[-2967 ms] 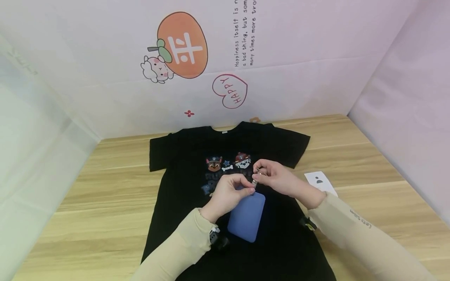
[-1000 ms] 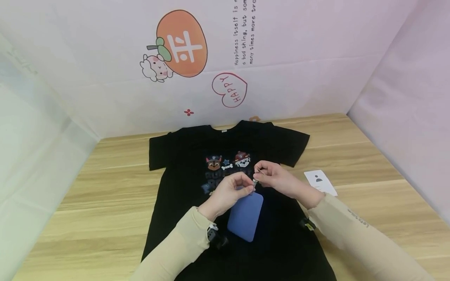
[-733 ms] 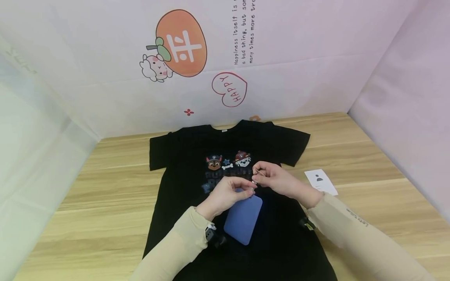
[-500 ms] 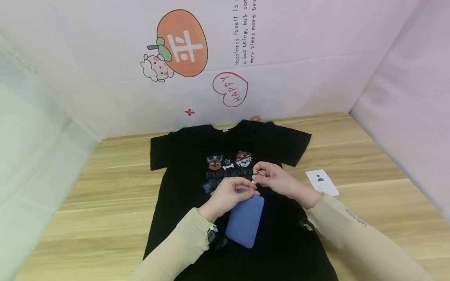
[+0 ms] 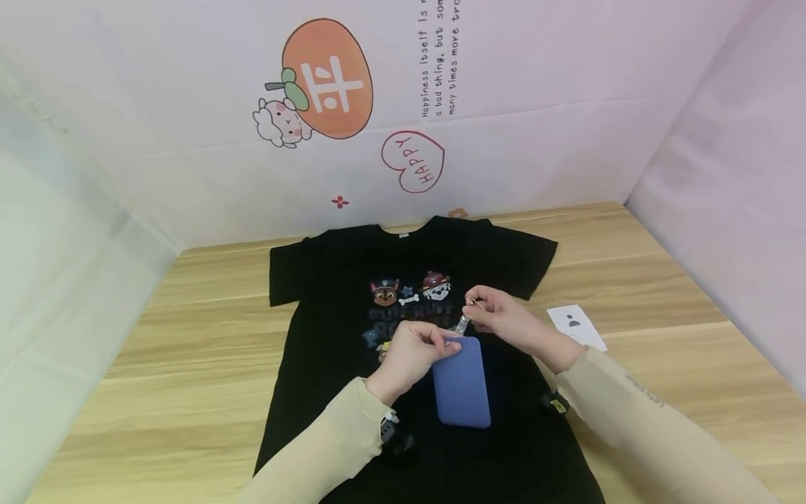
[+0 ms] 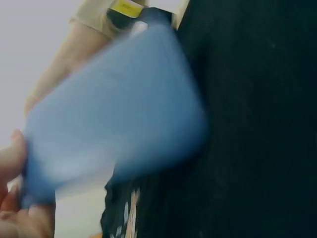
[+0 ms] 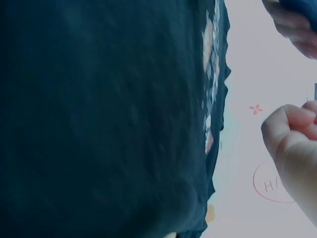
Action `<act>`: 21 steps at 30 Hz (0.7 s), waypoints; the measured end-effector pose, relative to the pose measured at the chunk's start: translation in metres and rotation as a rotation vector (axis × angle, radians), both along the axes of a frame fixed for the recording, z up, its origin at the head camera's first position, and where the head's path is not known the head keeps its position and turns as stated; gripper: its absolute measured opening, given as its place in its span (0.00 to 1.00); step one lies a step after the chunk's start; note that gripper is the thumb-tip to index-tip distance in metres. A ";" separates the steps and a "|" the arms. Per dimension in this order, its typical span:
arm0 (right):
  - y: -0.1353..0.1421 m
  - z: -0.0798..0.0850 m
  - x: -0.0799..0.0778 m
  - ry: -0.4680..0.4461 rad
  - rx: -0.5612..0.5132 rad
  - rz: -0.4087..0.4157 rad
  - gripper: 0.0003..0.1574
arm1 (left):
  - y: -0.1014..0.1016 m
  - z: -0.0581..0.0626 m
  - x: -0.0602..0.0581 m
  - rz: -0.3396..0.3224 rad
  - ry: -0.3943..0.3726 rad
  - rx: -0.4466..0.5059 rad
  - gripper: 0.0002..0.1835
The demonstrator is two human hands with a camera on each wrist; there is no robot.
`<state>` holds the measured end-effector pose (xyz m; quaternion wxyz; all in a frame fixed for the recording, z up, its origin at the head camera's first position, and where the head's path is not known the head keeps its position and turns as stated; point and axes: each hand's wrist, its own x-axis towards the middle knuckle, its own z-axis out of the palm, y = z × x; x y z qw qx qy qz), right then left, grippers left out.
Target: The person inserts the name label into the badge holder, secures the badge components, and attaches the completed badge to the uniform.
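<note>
A blue badge holder (image 5: 462, 385) hangs above the black T-shirt (image 5: 340, 392). My left hand (image 5: 412, 353) pinches its top edge between thumb and fingers. In the left wrist view the badge holder (image 6: 114, 109) is blurred and fills much of the frame, with the left thumb (image 6: 12, 158) on its edge. A short strap with a metal clip (image 5: 462, 325) rises from its top toward my right hand (image 5: 504, 318), which pinches the clip's upper end. In the right wrist view the right hand (image 7: 292, 148) has curled fingers, and its clip lies mostly outside the frame.
The T-shirt lies flat on a wooden table (image 5: 170, 364), its cartoon print (image 5: 403, 301) partly behind the left hand. A white card (image 5: 576, 325) with a person icon lies right of the shirt, partly behind the right forearm. White printed cloth (image 5: 504, 105) walls the back.
The badge holder has swung to the right and hangs straighter. My right hand has shifted slightly right, so more of the strap shows. My left hand now pinches the holder's top edge.
</note>
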<state>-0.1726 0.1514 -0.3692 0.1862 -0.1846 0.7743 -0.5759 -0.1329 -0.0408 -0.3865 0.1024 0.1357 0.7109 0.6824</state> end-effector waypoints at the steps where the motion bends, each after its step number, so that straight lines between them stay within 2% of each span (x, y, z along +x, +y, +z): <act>1: 0.002 0.000 0.000 -0.009 -0.001 0.006 0.07 | 0.000 0.001 0.000 0.001 -0.009 0.011 0.13; 7: 0.008 0.002 -0.001 -0.048 -0.005 0.041 0.09 | 0.002 0.002 0.000 -0.023 -0.044 0.003 0.15; 10: 0.008 0.002 -0.001 -0.065 -0.004 0.037 0.08 | 0.001 0.002 0.000 -0.049 -0.043 -0.026 0.12; 14: 0.009 0.003 0.000 -0.066 -0.016 0.039 0.07 | 0.000 0.003 -0.001 -0.071 -0.079 -0.029 0.05; 21: 0.008 0.007 0.002 -0.065 -0.052 0.036 0.06 | -0.003 0.006 -0.002 -0.083 -0.155 -0.016 0.12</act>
